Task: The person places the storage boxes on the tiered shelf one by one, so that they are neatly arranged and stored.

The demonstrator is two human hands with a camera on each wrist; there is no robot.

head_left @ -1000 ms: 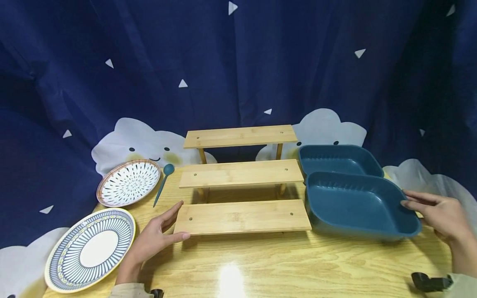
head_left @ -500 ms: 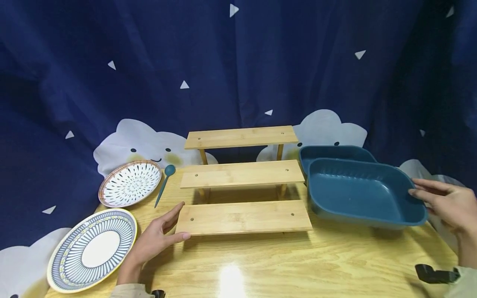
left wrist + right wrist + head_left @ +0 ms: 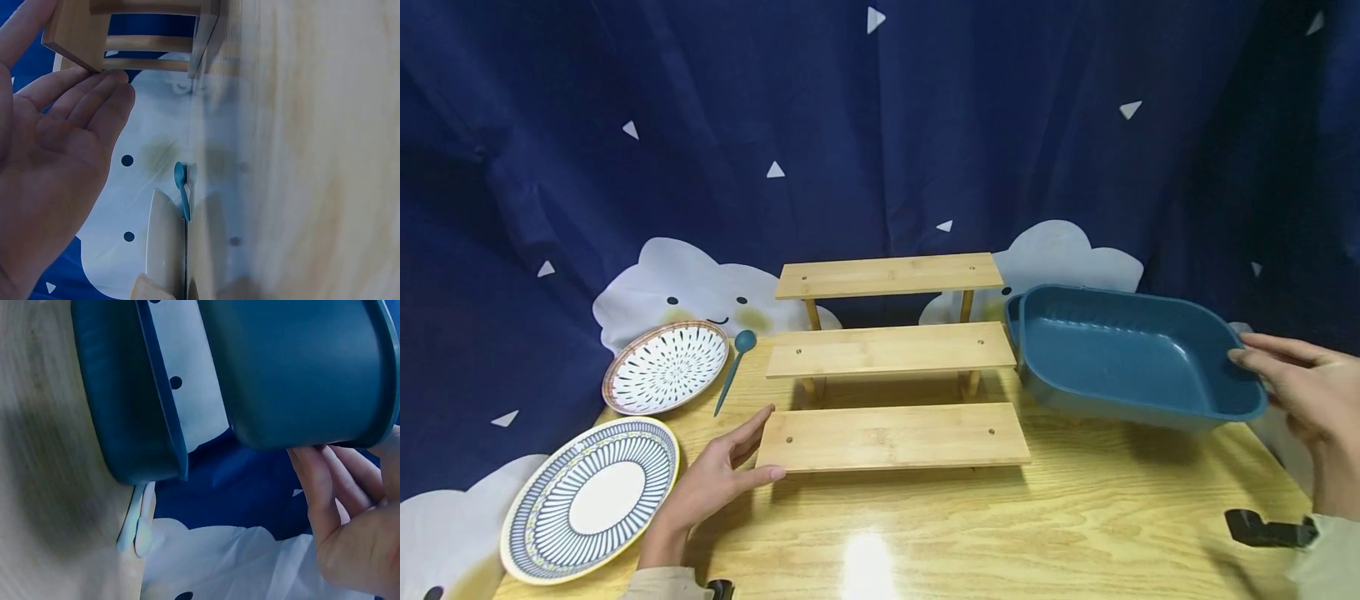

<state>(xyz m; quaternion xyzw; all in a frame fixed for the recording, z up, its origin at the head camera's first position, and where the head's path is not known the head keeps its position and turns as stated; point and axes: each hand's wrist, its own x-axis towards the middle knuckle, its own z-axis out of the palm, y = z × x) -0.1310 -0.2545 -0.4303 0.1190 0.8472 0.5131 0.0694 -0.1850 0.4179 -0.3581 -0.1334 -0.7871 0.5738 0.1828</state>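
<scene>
My right hand (image 3: 1300,375) pinches the right rim of a dark blue plastic basin (image 3: 1112,358), thumb inside and fingers outside. The right wrist view has this held basin (image 3: 294,369) raised over a second blue basin (image 3: 119,394) on the table. From the head, the second basin is almost wholly hidden behind the held one. My left hand (image 3: 707,483) touches the left end of the lowest board of a three-step bamboo shelf (image 3: 887,437), thumb at its front edge. In the left wrist view, its fingers (image 3: 84,94) lie fairly straight against the board's end.
At the left stand a blue-striped plate (image 3: 535,533) and a brown-rimmed speckled plate (image 3: 666,367). A blue spoon (image 3: 733,367) lies between the speckled plate and the shelf. Pale spoon-shaped things (image 3: 144,534) lie near the second basin. A dark blue curtain (image 3: 880,125) hangs behind the table.
My right hand has lifted the front basin and moved it back and slightly right, so it now covers most of the second basin. The left hand stays at the shelf.
</scene>
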